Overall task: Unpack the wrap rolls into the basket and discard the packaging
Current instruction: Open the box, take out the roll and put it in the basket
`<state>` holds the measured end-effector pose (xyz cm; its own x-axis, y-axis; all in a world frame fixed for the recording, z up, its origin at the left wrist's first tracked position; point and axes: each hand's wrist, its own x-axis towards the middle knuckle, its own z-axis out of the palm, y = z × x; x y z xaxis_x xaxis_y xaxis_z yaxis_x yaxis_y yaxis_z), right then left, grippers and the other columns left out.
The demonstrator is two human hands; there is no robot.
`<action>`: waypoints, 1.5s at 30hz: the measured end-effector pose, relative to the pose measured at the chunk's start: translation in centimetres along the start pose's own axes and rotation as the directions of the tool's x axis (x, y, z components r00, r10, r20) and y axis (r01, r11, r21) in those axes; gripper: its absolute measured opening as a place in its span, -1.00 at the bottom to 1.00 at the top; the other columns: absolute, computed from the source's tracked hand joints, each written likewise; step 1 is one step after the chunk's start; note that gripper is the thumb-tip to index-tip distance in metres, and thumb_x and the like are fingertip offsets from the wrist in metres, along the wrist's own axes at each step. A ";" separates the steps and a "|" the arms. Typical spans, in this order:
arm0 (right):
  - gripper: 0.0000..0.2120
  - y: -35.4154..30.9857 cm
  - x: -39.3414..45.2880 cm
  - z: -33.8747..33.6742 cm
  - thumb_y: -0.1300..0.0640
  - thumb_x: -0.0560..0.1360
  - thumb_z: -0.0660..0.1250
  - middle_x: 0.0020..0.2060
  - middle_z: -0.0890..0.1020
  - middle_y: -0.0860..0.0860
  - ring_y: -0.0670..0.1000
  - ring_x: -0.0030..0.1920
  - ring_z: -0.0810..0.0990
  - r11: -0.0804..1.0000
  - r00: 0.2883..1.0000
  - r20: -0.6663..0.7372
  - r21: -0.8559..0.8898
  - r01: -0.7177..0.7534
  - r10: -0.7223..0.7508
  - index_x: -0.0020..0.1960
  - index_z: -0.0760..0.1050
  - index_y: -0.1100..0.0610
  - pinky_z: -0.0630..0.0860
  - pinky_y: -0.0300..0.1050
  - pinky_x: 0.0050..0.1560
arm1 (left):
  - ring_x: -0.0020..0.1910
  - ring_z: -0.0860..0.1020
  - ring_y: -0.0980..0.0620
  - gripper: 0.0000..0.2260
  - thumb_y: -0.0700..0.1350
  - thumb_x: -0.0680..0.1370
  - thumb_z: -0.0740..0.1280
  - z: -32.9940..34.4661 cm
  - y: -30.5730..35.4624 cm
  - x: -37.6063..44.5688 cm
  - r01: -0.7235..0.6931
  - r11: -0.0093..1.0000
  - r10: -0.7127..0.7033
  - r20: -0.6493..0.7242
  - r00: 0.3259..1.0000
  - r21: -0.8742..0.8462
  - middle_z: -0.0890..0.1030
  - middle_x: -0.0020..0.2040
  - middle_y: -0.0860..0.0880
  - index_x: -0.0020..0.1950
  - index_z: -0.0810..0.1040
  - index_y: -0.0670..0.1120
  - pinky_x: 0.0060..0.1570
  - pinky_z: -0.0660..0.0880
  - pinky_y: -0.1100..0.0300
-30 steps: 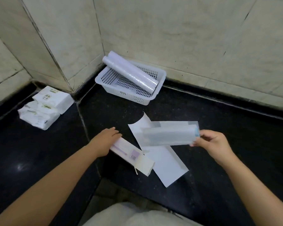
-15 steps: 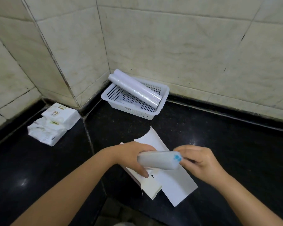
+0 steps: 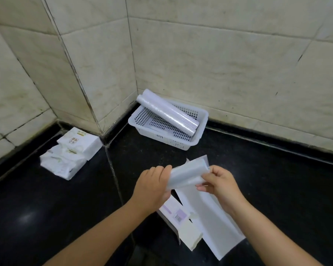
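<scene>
At the centre of my view, above the glossy black stone bench (image 3: 46, 208), I see both hands holding a translucent folded plastic wrapper (image 3: 186, 174). My left hand (image 3: 152, 186) has its fingers (image 3: 162, 169) curled round the wrapper's lower left end, and my right hand (image 3: 219, 182) pinches its upper right end between thumb and fingers. Under the hands, toward 5 o'clock, an opened white cardboard box with a purple label (image 3: 178, 217) lies flat on the bench, with a long white paper sheet (image 3: 215, 219) just beside it. At 12 o'clock, in the tiled corner, a white perforated plastic basket (image 3: 140, 122) holds two white wrap rolls (image 3: 169, 115), resting diagonally with their upper ends over the rim. At 9 o'clock lie white tissue packs (image 3: 69, 152), stacked.
</scene>
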<state>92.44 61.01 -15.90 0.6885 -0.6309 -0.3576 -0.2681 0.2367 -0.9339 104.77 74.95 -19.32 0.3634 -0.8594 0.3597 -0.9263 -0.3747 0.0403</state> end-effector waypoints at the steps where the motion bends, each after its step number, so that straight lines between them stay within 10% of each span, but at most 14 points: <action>1: -0.78 -0.3 0.5 0.4 0.40 0.48 0.19 -0.34 0.54 0.14 -0.10 -0.52 0.59 1.000 1.000 0.008 0.005 -0.009 0.009 -0.31 0.43 0.22 0.58 -0.31 -0.46 | -0.47 0.55 0.02 -0.25 -0.09 -0.04 0.59 0.3 -0.4 0.1 0.014 1.000 -0.013 -0.029 0.999 0.008 0.62 -0.34 -0.03 0.07 0.37 -0.16 -0.45 0.47 0.32; 9: -0.87 -2.7 4.1 1.6 0.32 0.51 0.21 -0.44 0.62 0.05 -0.08 -0.46 0.63 1.000 0.998 0.069 0.016 -0.010 0.009 -0.21 0.45 0.22 0.59 -0.30 -0.43 | -0.54 0.52 0.05 -0.57 -0.31 -0.02 0.59 1.5 -4.1 4.4 0.017 0.994 -0.019 -0.024 1.000 -0.107 0.56 -0.43 -0.05 -0.18 0.64 -0.21 -0.57 0.40 0.37; 12: -0.72 -3.3 5.7 0.5 0.21 0.44 0.35 -0.05 0.60 0.06 -0.04 -0.13 0.62 0.938 0.996 0.077 -0.338 0.077 -0.054 0.13 0.40 0.16 0.58 -0.27 -0.19 | -0.45 0.54 0.05 -0.65 -0.29 0.09 0.57 1.8 -5.1 5.9 0.040 0.991 -0.030 0.082 0.996 -0.127 0.58 -0.35 -0.06 -0.18 0.61 -0.18 -0.53 0.41 0.34; 16: -0.06 -3.9 8.0 -0.8 -0.09 0.24 0.48 0.41 0.21 0.04 0.02 0.40 0.17 0.233 0.875 0.336 -0.873 0.428 -0.349 0.45 0.04 0.06 0.12 -0.15 0.39 | 0.05 0.46 -0.01 -0.73 -0.22 0.50 0.24 2.9 -6.2 8.7 0.102 0.991 -0.074 0.288 0.955 -0.083 0.46 0.14 -0.08 0.20 0.39 -0.12 -0.11 0.37 0.26; 19: -0.05 -4.2 10.9 -0.3 -0.21 0.24 0.41 0.44 0.22 0.00 0.03 0.44 0.13 -0.113 0.893 0.415 -0.909 0.400 -0.175 0.45 0.00 0.05 0.01 0.03 0.47 | 0.06 0.47 -0.02 -0.70 -0.24 0.44 0.30 2.3 -6.2 11.2 -0.031 1.000 0.029 0.292 0.956 0.004 0.48 0.12 -0.08 0.17 0.43 -0.12 -0.12 0.39 0.22; 25: -0.56 -5.6 17.7 0.8 0.04 0.30 0.39 0.02 0.60 0.07 0.09 -0.04 0.57 0.154 0.925 0.377 -0.912 0.379 -0.046 0.11 0.32 0.11 0.52 -0.07 -0.16 | -0.46 0.55 0.07 -0.63 -0.22 -0.13 0.56 2.6 -7.1 16.5 -0.222 0.971 0.207 0.157 0.966 0.088 0.58 -0.42 -0.01 -0.38 0.58 -0.09 -0.53 0.43 0.32; 28: -0.63 -5.9 21.0 0.2 0.06 0.35 0.34 -0.07 0.58 0.09 0.10 -0.11 0.55 0.171 0.927 0.372 -0.912 0.372 -0.034 0.09 0.33 0.15 0.39 -0.16 -0.30 | -0.32 0.61 -0.03 -0.59 -0.27 0.01 0.57 4.6 -8.9 19.1 -0.208 0.978 0.198 0.179 0.964 0.035 0.64 -0.26 -0.10 -0.17 0.63 -0.15 -0.40 0.54 0.22; 30: -0.65 -6.1 22.7 -0.5 0.08 0.36 0.33 -0.20 0.51 0.03 0.06 -0.24 0.49 0.162 0.944 0.326 -0.930 0.329 -0.047 0.07 0.33 0.15 0.31 -0.18 -0.45 | 0.11 0.53 -0.11 -0.47 -0.20 0.35 0.46 6.3 -10.5 20.5 -0.048 0.997 0.063 0.294 0.954 -0.058 0.54 0.18 -0.17 0.29 0.44 -0.19 0.03 0.52 0.09; 33: -0.66 -6.0 24.7 -2.2 0.08 0.38 0.30 -0.24 0.41 -0.02 0.02 -0.28 0.44 0.114 0.961 0.265 -0.955 0.273 -0.083 0.08 0.30 0.16 0.23 -0.22 -0.52 | 0.38 0.30 -0.09 -0.44 -0.25 0.53 0.21 9.4 -13.3 22.3 0.200 0.979 -0.145 0.546 0.826 -0.044 0.27 0.45 -0.12 0.49 0.11 -0.12 0.33 0.36 0.03; 39: -0.59 -4.9 26.9 -3.5 0.05 0.38 0.28 -0.21 0.40 -0.02 0.03 -0.27 0.44 0.076 0.967 0.245 -0.965 0.250 -0.066 0.15 0.26 0.15 0.24 -0.21 -0.52 | 0.20 0.49 -0.12 -0.66 -0.26 0.56 0.20 16.0 -14.9 25.2 -0.006 0.981 -0.173 0.879 0.445 0.196 0.46 0.29 -0.18 0.34 0.39 -0.18 0.20 0.48 0.06; 45: -0.63 -4.6 27.7 -3.3 0.04 0.39 0.28 -0.25 0.38 -0.03 0.03 -0.27 0.43 0.062 0.959 0.283 -0.957 0.284 -0.023 0.11 0.27 0.14 0.22 -0.24 -0.52 | 0.20 0.47 -0.12 -0.70 -0.22 0.58 0.19 17.3 -15.6 26.4 -0.162 0.966 -0.129 0.920 0.371 0.201 0.50 0.25 -0.17 0.31 0.42 -0.19 0.18 0.45 0.08</action>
<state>110.53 40.02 -21.52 0.8572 -0.4009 -0.3233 -0.4656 -0.8716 -0.1535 130.55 52.09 -26.56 0.3465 -0.5903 -0.7290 -0.9336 -0.2923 -0.2071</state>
